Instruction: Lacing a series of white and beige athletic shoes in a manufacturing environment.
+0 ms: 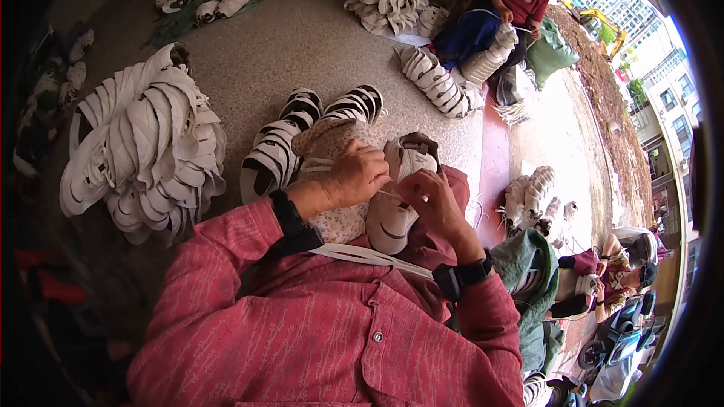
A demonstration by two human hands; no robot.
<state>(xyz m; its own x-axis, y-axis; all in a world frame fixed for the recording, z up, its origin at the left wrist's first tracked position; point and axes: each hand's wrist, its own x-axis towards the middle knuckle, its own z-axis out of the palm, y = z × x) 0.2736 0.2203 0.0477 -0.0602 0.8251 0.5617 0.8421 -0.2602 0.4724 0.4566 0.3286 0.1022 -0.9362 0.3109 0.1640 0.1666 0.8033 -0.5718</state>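
Note:
A white shoe upper [389, 224] with a dark collar lies on my lap, its collar end pointing away from me. My left hand [353, 178] is closed at its left side, fingertips pinched on a thin white shoelace [388, 193]. Over the upper's right side, my right hand [436, 202] is closed too, its bent fingers gripping the lace near the eyelets. Beneath my left wrist a floral cloth [332, 220] covers my leg. A bunch of loose white laces [371, 255] lies across my lap, close to my body.
A tall pile of white shoe uppers [162, 132] stands on the floor to my left. Striped stacks of uppers [273, 149] lie just ahead. A person [516, 0] handles uppers at the far right. A green sack [531, 260] stands near my right arm, with another person [603, 275] beyond.

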